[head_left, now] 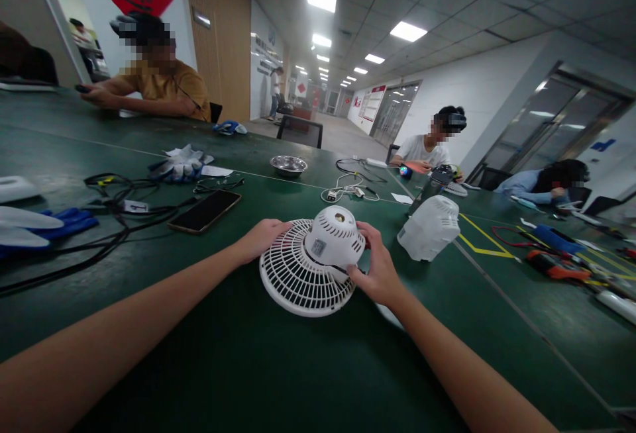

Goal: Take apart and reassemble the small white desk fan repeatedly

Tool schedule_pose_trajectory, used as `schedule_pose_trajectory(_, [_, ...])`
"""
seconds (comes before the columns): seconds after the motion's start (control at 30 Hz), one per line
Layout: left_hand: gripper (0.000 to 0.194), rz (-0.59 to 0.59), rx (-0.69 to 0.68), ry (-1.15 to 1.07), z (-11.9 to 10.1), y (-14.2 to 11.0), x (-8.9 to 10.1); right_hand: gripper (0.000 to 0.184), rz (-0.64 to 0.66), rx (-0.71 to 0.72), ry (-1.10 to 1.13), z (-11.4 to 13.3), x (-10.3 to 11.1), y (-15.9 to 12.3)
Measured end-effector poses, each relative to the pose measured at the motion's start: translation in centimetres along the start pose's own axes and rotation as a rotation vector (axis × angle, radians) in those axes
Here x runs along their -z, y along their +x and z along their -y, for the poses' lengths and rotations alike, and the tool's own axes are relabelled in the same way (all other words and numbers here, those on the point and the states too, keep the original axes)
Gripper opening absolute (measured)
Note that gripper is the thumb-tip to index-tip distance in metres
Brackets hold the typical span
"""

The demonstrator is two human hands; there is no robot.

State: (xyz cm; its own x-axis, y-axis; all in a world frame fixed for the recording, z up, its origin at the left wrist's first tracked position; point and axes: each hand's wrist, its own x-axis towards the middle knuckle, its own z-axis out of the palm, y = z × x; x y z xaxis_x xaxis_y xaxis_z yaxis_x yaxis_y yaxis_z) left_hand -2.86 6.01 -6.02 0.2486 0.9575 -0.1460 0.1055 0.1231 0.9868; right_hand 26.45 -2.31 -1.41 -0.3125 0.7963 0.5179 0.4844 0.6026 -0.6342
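Observation:
A white fan (311, 267) lies face down on the green table (223, 353), its round grille flat and its vented motor housing (334, 238) pointing up. My left hand (261, 238) grips the grille's far left rim, fingers curled over it. My right hand (378, 267) is closed on the right side of the motor housing, thumb and fingers pressed against it. A separate white vented fan part (430, 228) rests on the table just right of my right hand.
A black phone (205, 211), tangled black cables (114, 204), work gloves (181, 165), a steel bowl (289, 165) and a white charger cable (348, 191) lie beyond the fan. Tools (556, 264) crowd the right. Other people sit at the far left and far right edges.

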Motion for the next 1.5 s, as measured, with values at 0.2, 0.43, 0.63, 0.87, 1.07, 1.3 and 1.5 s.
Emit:
schedule_pose_trajectory(0.2, [0.067,-0.171,-0.457,0.385,-1.9,-2.6,-1.1,0.081,0.098,-0.012,0.003,-0.5,0.3,0.2])
schedule_pose_trajectory(0.43, [0.084,0.108,-0.622,0.564,-4.6,-5.8,-2.8,0.086,0.085,-0.033,-0.054,0.7,-0.1,0.1])
schedule_pose_trajectory(0.63, [0.075,0.195,-0.730,0.811,-4.0,-4.7,-2.6,0.089,0.104,0.156,-0.159,0.9,-0.2,-0.1])
schedule_pose_trajectory(0.87, [0.079,0.207,-0.780,0.870,-3.7,-4.7,-2.3,0.088,0.092,0.232,-0.244,1.0,0.1,0.0])
schedule_pose_trajectory(1.07, [0.075,0.203,-0.770,0.887,-3.8,-4.9,-2.4,0.082,0.080,0.225,-0.274,1.2,0.2,0.0])
schedule_pose_trajectory(1.3, [0.074,0.212,-0.791,0.861,-3.7,-4.9,-2.3,0.082,0.156,0.202,-0.286,1.2,0.1,0.1])
schedule_pose_trajectory(1.5, [0.072,0.186,-0.749,0.876,-3.8,-4.9,-2.5,0.083,0.180,0.134,-0.255,1.2,-0.1,0.0])
